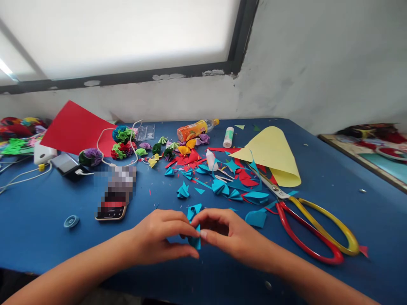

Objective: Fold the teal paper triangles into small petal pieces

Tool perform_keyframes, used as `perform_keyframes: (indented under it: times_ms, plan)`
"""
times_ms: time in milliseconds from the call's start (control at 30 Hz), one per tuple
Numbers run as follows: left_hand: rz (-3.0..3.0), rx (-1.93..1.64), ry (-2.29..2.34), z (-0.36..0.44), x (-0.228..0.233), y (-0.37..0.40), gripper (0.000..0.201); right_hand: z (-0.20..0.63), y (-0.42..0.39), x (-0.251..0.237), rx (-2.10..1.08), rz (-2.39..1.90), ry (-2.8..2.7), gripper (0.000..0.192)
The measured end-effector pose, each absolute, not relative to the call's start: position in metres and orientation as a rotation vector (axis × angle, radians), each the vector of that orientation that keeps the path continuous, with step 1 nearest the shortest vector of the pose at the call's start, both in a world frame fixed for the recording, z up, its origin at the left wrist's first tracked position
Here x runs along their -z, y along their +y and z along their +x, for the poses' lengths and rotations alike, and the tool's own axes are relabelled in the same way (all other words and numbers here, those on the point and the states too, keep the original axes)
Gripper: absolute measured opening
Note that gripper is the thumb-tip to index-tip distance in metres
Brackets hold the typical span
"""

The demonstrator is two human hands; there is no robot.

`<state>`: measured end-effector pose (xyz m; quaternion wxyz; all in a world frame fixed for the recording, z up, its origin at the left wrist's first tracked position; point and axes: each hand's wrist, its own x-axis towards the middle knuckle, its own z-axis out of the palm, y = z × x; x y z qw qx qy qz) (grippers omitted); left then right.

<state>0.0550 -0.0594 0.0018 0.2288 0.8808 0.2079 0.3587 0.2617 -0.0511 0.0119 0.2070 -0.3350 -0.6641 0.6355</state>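
Observation:
Near the table's front edge, a folded piece of blue paper [194,210] is held between both hands. My left hand [163,235] grips its left side, thumb stretched below it. My right hand [227,233] pinches its right edge between thumb and fingertips. Part of the paper is hidden behind the fingers. Just beyond lie several folded blue paper pieces [183,190] and blue scraps. Large scissors [281,194] with one red and one yellow handle rest to the right, blades partly under a curled yellow sheet [273,154].
A phone [116,195] with a cable lies at left, near a small round blue cap [71,221]. Behind are a red sheet [79,131], paper flowers [123,149], red scraps [192,159], a white glue bottle [210,160], an orange drink bottle [195,129] and a white-green tube [228,137].

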Motion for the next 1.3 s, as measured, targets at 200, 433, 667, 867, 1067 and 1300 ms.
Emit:
perform_keyframes:
  times_ms: [200, 433, 667, 867, 1067, 1300]
  plan:
    - [2.434, -0.917, 0.65, 0.055, 0.005, -0.057, 0.027, 0.261, -0.048, -0.015, -1.993, -0.882, -1.904, 0.031]
    - [2.335, -0.591, 0.909, 0.057, 0.008, -0.058, 0.017, 0.26, -0.048, -0.016, -1.702, -1.007, -2.187, 0.028]
    - [2.0, -0.308, 1.038, 0.062, 0.014, -0.061, 0.014, 0.26, -0.052, -0.002, -1.359, -1.128, -2.403, 0.042]
    - [2.156, -0.328, 1.087, 0.064, 0.024, -0.064, 0.012, 0.261, -0.055, 0.014, -0.944, -1.066, -2.597, 0.015]
    - [2.266, -0.378, 1.104, 0.066, 0.029, -0.066, 0.012, 0.262, -0.059, 0.014, -0.532, -0.968, -2.721, 0.007]
    - [2.404, -0.411, 1.04, 0.066, 0.031, -0.066, 0.012, 0.265, -0.059, 0.013, -0.323, -0.851, -2.777, 0.006]
